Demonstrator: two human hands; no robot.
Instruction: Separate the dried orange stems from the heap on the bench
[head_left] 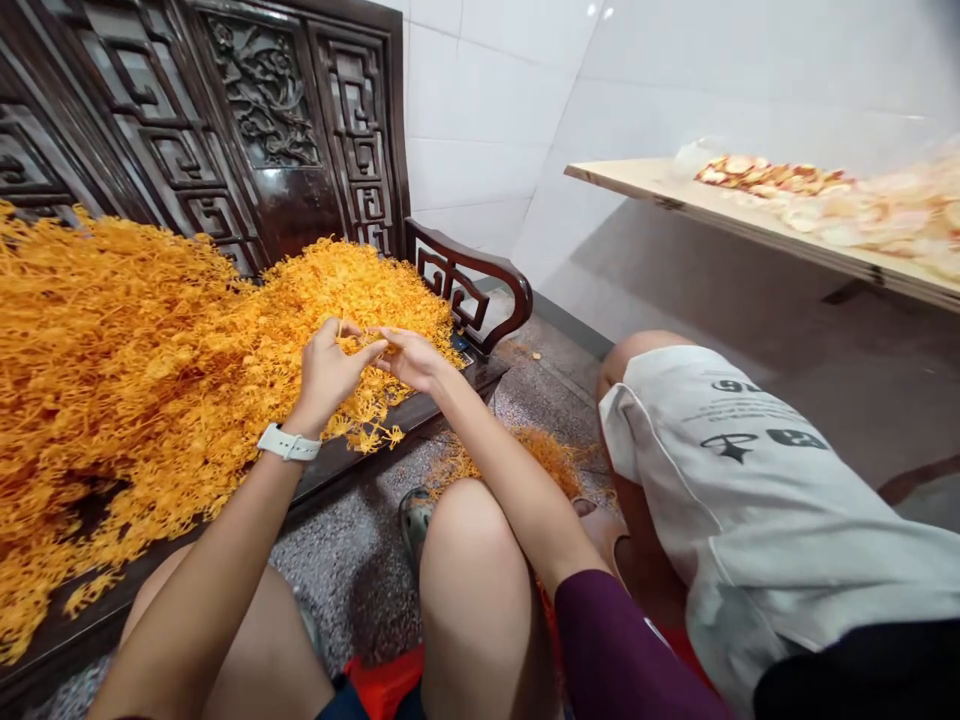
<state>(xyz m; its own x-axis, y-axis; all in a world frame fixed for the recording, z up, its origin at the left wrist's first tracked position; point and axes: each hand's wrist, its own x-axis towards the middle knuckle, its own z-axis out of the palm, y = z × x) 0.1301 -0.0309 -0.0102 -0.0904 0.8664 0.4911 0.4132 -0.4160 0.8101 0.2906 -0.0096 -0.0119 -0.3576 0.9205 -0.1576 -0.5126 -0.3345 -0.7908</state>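
A large heap of orange, thin-stemmed, branching pieces (pixel 150 340) covers the seat of a dark carved wooden bench (pixel 289 215). Just over the right end of this heap, my left hand (pixel 330 368) and my right hand (pixel 409 358) meet at their fingertips. Both have their fingers bent in a pinch around a small orange piece, partly hidden by the fingers and hard to tell from the heap behind. A pale watch band circles my left wrist. Loose orange pieces (pixel 367 432) hang over the seat's front edge below my hands.
The bench's curved armrest (pixel 510 300) rises past the heap. Orange scraps (pixel 540 455) lie on the speckled floor. To my right sits another person in light printed shorts (pixel 720 450). A wooden board (pixel 630 180) at upper right bears many pale and reddish round pieces (pixel 780 182).
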